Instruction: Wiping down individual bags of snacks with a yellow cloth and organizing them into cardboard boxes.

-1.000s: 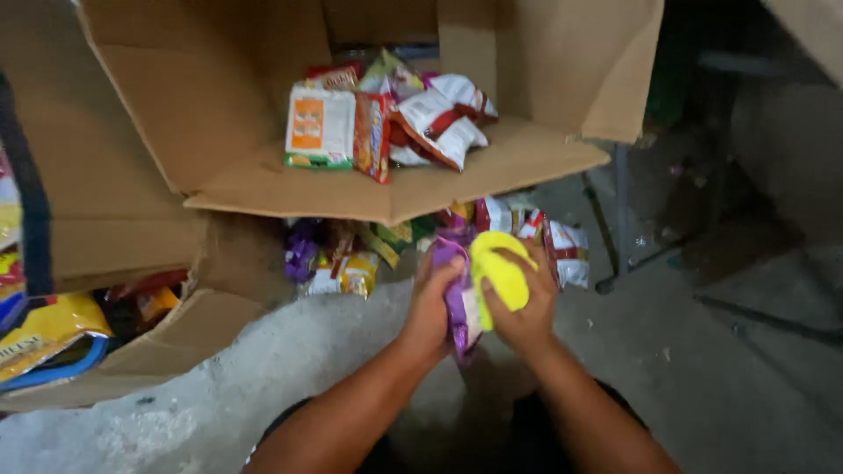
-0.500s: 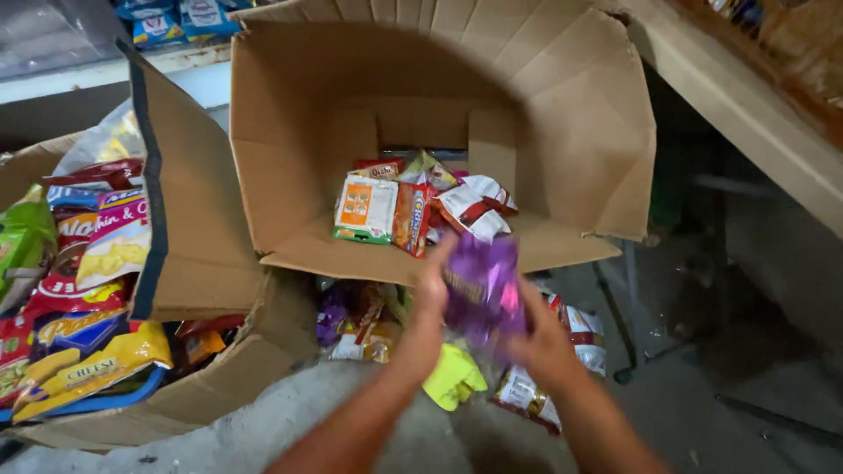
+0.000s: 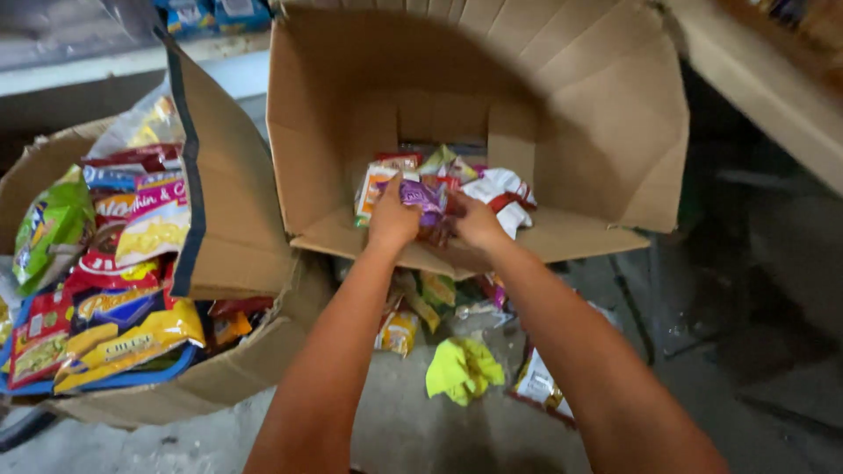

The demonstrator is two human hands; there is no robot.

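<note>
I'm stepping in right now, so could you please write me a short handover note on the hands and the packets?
Left hand and right hand: both grip one purple packet, held inside the open cardboard box over the packets lying there.
Done: several packets lie in that box.
Left: loose packets and a yellow cloth on the floor below; the left box is full.

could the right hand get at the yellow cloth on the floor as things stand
Probably yes, but not straight away. The right hand is up in the cardboard box, on the purple snack packet. The yellow cloth lies uncovered below, under the forearms.
</note>
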